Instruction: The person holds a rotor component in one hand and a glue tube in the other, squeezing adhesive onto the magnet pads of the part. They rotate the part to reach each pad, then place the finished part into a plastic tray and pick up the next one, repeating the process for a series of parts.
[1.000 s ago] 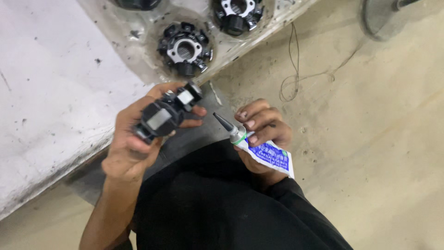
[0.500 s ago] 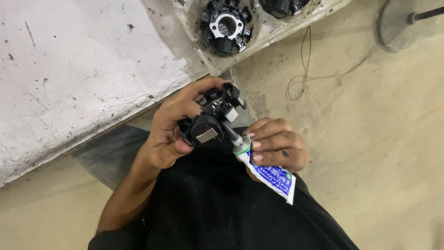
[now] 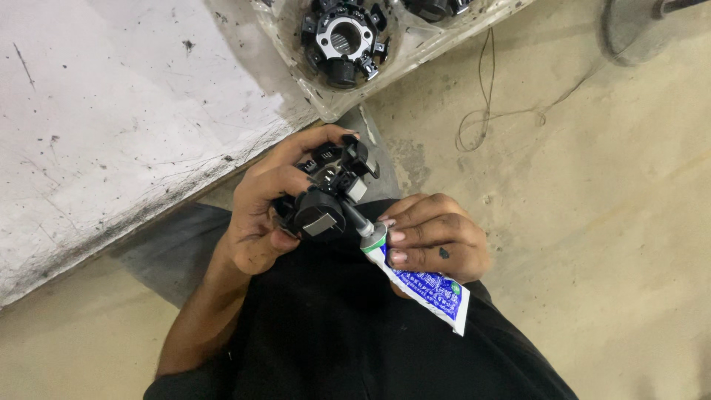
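Both hands work close together over the person's lap. Left hand (image 3: pixel 263 215) is wrapped around a black stator-like part (image 3: pixel 326 194), fingers curled over its top and thumb pressed beneath, holding it tilted with a small grey metal face turned toward the camera. Right hand (image 3: pixel 437 241) is closed on a small blue-and-white tube (image 3: pixel 426 285), pinching it near the neck with the fingertips; the flat crimped end of the tube sticks out below the hand. The tube's dark pointed nozzle (image 3: pixel 357 219) reaches up to the black part and touches it, or sits just against it, beside the grey face.

Under the hands lies dark black clothing (image 3: pixel 355 333) covering the lap. Up and to the left runs a scuffed white board (image 3: pixel 111 111). Near its corner, above the hands, a clear plastic tray (image 3: pixel 348 100) holds another black ring-shaped part (image 3: pixel 343 38) with a pale metal centre, and one more dark part is cut off at the frame edge. A thin wire (image 3: pixel 496 111) loops across the tan concrete floor (image 3: pixel 607 222) to the right.
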The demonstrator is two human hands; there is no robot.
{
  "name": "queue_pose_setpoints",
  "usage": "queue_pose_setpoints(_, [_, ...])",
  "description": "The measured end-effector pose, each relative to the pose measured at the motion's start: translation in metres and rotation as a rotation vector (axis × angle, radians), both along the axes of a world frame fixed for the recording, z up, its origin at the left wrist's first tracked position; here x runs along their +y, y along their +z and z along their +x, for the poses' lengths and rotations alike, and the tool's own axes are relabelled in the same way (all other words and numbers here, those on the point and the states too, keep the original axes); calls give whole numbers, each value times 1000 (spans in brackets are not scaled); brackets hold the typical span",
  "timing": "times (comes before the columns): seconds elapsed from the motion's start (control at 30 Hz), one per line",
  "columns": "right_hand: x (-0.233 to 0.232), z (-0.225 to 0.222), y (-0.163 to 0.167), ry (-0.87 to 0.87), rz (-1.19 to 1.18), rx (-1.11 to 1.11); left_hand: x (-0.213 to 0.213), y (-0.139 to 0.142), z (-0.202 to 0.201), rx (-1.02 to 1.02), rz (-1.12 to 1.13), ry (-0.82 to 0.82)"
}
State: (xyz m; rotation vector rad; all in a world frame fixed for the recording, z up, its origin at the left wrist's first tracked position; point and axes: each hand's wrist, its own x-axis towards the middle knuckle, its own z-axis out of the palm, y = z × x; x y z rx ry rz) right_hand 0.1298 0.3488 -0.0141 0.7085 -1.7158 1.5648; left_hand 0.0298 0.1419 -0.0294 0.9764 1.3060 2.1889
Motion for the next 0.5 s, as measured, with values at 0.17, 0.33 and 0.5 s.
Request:
queue_pose_setpoints(0.17, [0, 2, 1, -26, 0, -23, -1, 1, 4, 6, -35, 21])
queue_pose_setpoints(0.33, [3, 5, 6, 7, 15, -93, -1, 0, 6, -22, -41, 32])
queue_pose_setpoints(0.5, [4, 6, 5, 31, 0, -118, 2, -1, 9, -77, -27, 52])
